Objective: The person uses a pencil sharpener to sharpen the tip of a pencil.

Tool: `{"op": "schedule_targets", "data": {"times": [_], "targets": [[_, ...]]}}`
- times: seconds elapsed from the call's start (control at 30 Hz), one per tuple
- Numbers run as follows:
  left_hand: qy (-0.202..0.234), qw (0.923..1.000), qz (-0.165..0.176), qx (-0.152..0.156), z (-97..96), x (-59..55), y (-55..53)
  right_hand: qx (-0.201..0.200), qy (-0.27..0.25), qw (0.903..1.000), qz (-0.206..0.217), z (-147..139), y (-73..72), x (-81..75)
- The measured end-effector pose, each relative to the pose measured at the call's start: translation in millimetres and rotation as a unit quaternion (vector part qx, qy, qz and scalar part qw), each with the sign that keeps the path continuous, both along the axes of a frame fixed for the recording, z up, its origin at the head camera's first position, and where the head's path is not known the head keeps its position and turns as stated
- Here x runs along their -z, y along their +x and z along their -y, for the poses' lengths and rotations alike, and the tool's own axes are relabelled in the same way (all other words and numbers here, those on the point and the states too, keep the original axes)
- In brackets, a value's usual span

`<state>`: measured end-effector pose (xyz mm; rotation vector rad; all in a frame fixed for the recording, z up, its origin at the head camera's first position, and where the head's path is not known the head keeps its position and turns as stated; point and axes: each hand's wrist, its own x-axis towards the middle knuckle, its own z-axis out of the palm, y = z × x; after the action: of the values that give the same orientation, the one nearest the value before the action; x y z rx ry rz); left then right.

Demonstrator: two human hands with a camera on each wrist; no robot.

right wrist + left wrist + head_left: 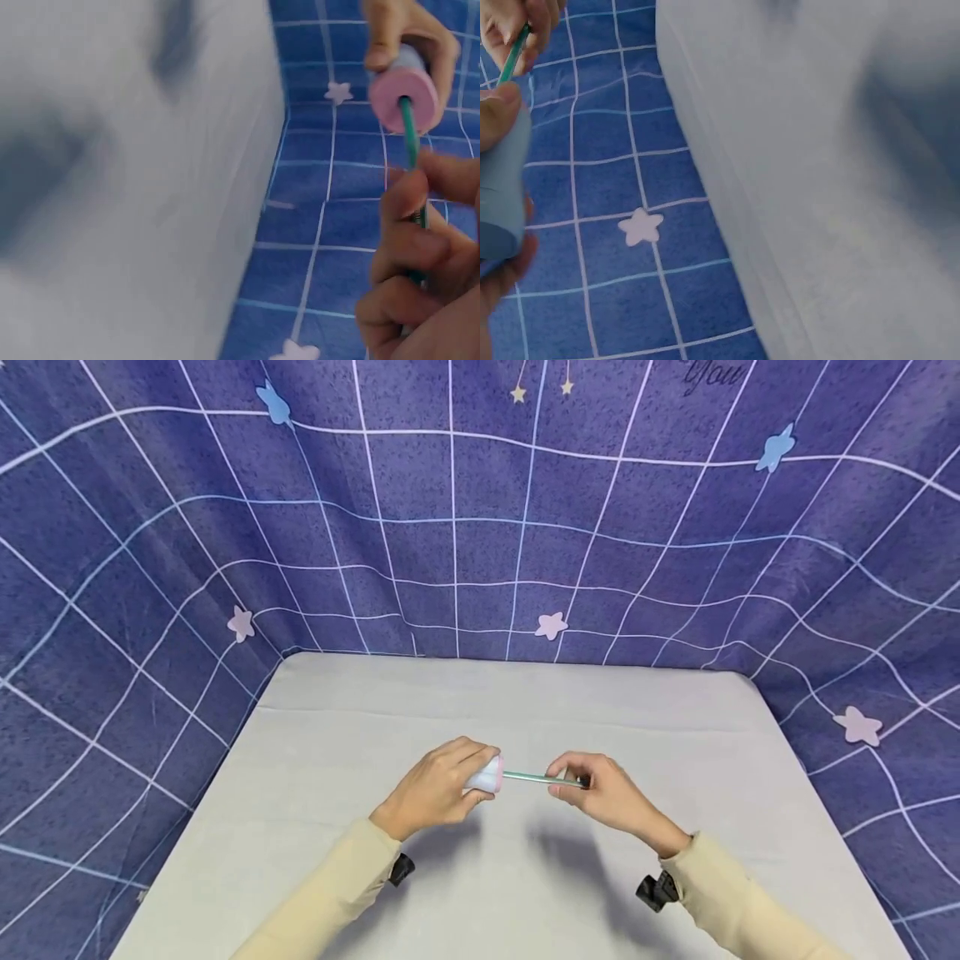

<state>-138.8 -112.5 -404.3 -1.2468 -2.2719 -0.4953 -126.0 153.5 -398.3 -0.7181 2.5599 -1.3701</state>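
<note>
In the head view my left hand [438, 783] grips a pale blue, cylinder-shaped pencil sharpener [482, 777], its pink end turned toward the right. A green pencil [531, 777] reaches from that end to my right hand [611, 791], which pinches it near its dark far end between thumb and fingers. The right wrist view shows the round pink face [386, 105] with a dark hole in it, and the pencil's front end sits inside the hole, its tip hidden. Both hands are held above the table, their shadows below them. The left wrist view catches the sharpener's smooth blue body [506, 180] at its edge.
A table [375, 710] under a pale cloth lies beneath the hands. Behind it and at both sides hangs a blue-purple curtain [480, 543] with grid lines and stars. Dark wrist cameras [652, 892] sit at the cuffs of both beige sleeves.
</note>
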Motion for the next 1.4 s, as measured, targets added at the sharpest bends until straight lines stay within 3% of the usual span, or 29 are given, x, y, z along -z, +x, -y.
{"op": "schedule_targets", "data": {"times": [0.1, 0.2, 0.33, 0.4, 0.5, 0.6, 0.63, 0.67, 0.7, 0.73, 0.77, 0.83, 0.9, 0.93, 0.97, 1.0, 1.07, 1.13, 1.2, 1.23, 1.3, 1.4], "targets": [[-0.007, 0.9983, 0.044, -0.036, 2.0, -4.9, 0.7, 0.028, 0.025, 0.9905, -0.132, 1.0, 1.6, 2.6], [-0.021, 0.9918, 0.110, -0.062, 3.5, -13.0, 1.3, 0.044, 0.020, 0.9649, -0.258, 1.4, 1.7, 7.5], [-0.020, 0.9732, 0.220, -0.064, 4.2, -25.0, 1.9, 0.068, 0.015, 0.9155, -0.396, 1.3, -0.9, 13.8], [-0.008, 0.9642, 0.259, -0.055, 5.3, -29.0, 1.9, 0.073, 0.018, 0.8892, -0.451, 1.8, -3.4, 16.0], [0.010, 0.9577, 0.286, -0.032, 5.9, -31.1, 1.8, 0.068, 0.040, 0.8438, -0.531, 1.8, -6.3, 18.6], [0.018, 0.9566, 0.290, -0.013, 5.8, -29.8, 1.7, 0.058, 0.055, 0.8004, -0.594, 2.2, -7.4, 20.4], [0.018, 0.9563, 0.292, -0.010, 5.4, -28.7, 1.6, 0.057, 0.056, 0.7914, -0.606, 2.4, -7.1, 21.2], [0.019, 0.9561, 0.292, -0.008, 4.9, -27.5, 1.6, 0.055, 0.055, 0.7887, -0.610, 2.7, -6.2, 22.1], [0.019, 0.9562, 0.292, -0.009, 4.1, -26.6, 1.7, 0.055, 0.053, 0.7926, -0.605, 3.1, -4.9, 23.1], [0.016, 0.9579, 0.286, -0.012, 3.1, -25.3, 1.9, 0.055, 0.051, 0.8051, -0.588, 3.4, -2.9, 23.9], [0.011, 0.9613, 0.275, -0.016, 1.9, -23.6, 2.1, 0.053, 0.049, 0.8252, -0.560, 3.8, -0.3, 24.6], [-0.001, 0.9717, 0.235, -0.023, -0.1, -19.7, 2.8, 0.046, 0.044, 0.8841, -0.463, 4.3, 5.5, 24.4], [-0.016, 0.9841, 0.175, -0.022, -1.9, -14.0, 4.3, 0.036, 0.034, 0.9484, -0.313, 3.7, 10.7, 21.1], [-0.024, 0.9897, 0.140, -0.019, -2.4, -10.2, 4.8, 0.030, 0.025, 0.9722, -0.231, 3.0, 11.7, 18.7], [-0.028, 0.9941, 0.104, -0.014, -2.9, -6.5, 5.5, 0.023, 0.012, 0.9883, -0.151, 2.0, 11.6, 16.3], [-0.032, 0.9970, 0.070, -0.009, -3.3, -3.0, 6.4, 0.015, 0.002, 0.9970, -0.076, 0.5, 10.5, 13.7], [-0.034, 0.9994, 0.010, 0.001, -4.5, 3.8, 8.2, -0.004, -0.017, 0.9984, 0.053, -3.3, 5.8, 8.5], [-0.033, 0.9988, -0.036, 0.007, -5.9, 8.8, 9.9, -0.029, -0.029, 0.9887, 0.145, -7.3, -0.5, 5.9], [-0.036, 0.9971, -0.066, 0.010, -6.8, 13.2, 10.9, -0.045, -0.030, 0.9778, 0.202, -10.5, -5.8, 4.5], [-0.038, 0.9965, -0.074, 0.010, -7.0, 15.0, 11.1, -0.054, -0.028, 0.9744, 0.216, -11.3, -7.9, 4.4], [-0.036, 0.9965, -0.075, 0.010, -6.8, 17.6, 10.8, -0.072, -0.020, 0.9761, 0.204, -11.6, -10.9, 5.5], [-0.022, 0.9987, -0.045, 0.000, -5.1, 16.4, 8.5, -0.071, -0.011, 0.9892, 0.128, -10.0, -11.5, 6.8]]}}
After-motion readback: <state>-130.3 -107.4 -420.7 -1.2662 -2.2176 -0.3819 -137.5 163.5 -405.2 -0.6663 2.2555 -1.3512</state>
